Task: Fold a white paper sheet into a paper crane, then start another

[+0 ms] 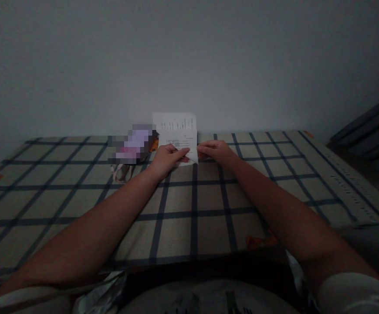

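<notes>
A white printed sheet of paper [175,123] is held up above the far part of the table, with a crease across it and a folded lower edge. My left hand [170,158] is closed on its lower left part, thumb lying across the front. At the lower right edge, my right hand [214,150] pinches the paper between thumb and fingers. The fingertips behind the sheet are hidden.
A checked cloth with dark blue lines [176,196] covers the table. Left of the paper lies a blurred-out purple and pink object [137,141] with a light strap [120,173]. A grey wall [189,65] rises behind; dark folded fabric [369,124] is at right.
</notes>
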Motion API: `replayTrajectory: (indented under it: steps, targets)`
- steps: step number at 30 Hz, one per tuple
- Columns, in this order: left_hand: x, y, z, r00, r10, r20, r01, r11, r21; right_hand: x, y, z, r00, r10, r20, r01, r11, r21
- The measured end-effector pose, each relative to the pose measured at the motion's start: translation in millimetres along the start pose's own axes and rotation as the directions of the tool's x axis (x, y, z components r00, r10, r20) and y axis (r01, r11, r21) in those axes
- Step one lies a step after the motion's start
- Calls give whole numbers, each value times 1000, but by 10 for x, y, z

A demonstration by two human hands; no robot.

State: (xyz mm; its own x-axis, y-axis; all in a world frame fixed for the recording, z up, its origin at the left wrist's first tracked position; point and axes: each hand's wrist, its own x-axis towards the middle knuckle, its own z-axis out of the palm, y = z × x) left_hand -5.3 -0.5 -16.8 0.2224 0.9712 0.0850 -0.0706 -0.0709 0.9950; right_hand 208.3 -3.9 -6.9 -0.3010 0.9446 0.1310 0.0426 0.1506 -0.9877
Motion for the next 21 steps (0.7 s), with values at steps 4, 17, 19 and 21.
replayTrajectory:
  steps: [4,17,19,21]
  targets:
    - [-8,4,6,999,-23,-25,24,1000,5,1,9,6,999,34,38,-35,999,24]
    - [-74,71,32,999,1,43,-6,992,126,-6,-25,20,997,-71,6,71,997,-3]
    - [-79,69,27,998,2,58,-11,989,146,0,-28,15,996,-84,-17,84,996,-16]
    - [-76,64,19,998,0,59,-10,986,165,6,-28,11,996,-87,-21,87,996,-31]
